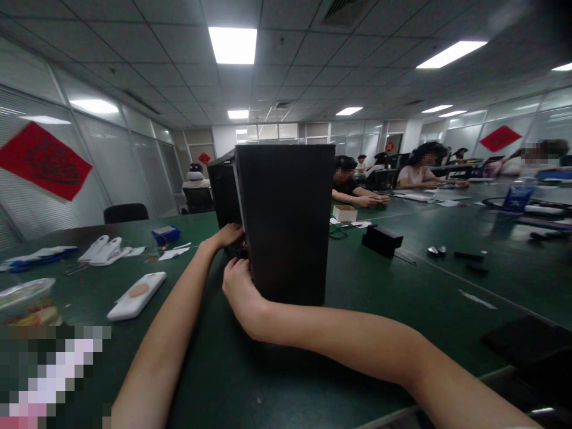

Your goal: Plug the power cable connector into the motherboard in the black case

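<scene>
Head view: a black desktop computer case [286,223] stands upright on the green table [402,286], a tall box with flat, matte metal sides. The left hand [230,234] reaches in at its open left side, fingers curled round the panel edge, gripping it. The right hand [239,289] presses against the same edge lower down, fingers tucked inside near coloured wires; whether it clasps anything there I cannot tell. The work looks like an early stage of handling the case's inside; any next move would call for a steady hold against tipping. A glossy white phone case [136,296] lies flat to the left.
</scene>
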`<state>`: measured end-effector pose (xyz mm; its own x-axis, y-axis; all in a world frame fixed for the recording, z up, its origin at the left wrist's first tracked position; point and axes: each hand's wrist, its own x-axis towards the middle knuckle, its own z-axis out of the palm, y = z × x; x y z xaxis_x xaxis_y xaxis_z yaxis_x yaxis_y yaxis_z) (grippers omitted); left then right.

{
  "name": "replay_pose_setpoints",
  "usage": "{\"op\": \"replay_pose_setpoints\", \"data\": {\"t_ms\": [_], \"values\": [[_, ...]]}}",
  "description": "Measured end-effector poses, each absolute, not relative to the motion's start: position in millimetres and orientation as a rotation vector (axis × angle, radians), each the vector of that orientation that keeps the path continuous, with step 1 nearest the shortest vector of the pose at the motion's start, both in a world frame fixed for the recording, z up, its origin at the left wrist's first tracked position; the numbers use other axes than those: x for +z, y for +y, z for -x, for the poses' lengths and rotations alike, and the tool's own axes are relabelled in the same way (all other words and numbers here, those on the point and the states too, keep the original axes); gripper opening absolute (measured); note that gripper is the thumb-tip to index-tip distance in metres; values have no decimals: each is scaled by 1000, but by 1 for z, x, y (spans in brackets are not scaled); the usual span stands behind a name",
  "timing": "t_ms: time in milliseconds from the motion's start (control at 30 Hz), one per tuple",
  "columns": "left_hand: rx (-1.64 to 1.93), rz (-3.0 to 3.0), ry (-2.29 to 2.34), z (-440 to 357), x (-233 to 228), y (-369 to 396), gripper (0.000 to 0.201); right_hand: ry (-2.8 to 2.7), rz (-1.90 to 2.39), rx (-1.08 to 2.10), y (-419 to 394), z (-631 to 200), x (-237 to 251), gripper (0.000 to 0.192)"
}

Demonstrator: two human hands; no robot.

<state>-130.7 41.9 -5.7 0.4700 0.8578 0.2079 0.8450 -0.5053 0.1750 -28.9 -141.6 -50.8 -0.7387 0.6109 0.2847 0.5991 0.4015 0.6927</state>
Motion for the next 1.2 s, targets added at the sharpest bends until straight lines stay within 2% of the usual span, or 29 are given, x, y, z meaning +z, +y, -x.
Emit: {"op": "replay_pose_setpoints", "data": {"t_ms": [100, 300, 533, 700, 767, 867, 933, 1200], "values": [[353, -2627, 1525, 130, -12, 53, 54, 2513, -1321, 1396, -150, -8, -46, 48], [96, -2566, 1676, 124, -12, 54, 83, 2614, -1317, 1274, -143, -69, -47, 45], [-85, -2779, 1698, 93, -16, 33, 83, 2636, -1211, 1362, -112, -155, -56, 44], [-75, -2743, 1767, 63, -12, 10, 101, 2718, -1138, 1363, -79, -211, -54, 38], [-123, -2762, 1763, 52, -8, -2, 95, 2754, -1143, 1340, -64, -230, -53, 37], [-297, -2824, 1729, 38, 0, -21, 62, 2792, -1195, 1284, -45, -254, -56, 38], [-423, -2837, 1711, 33, 6, -33, 48, 2822, -1218, 1264, -36, -264, -60, 40], [-579, -2799, 1595, 37, 23, -54, 44, 3025, -1135, 1416, -26, -267, -80, 32]]}}
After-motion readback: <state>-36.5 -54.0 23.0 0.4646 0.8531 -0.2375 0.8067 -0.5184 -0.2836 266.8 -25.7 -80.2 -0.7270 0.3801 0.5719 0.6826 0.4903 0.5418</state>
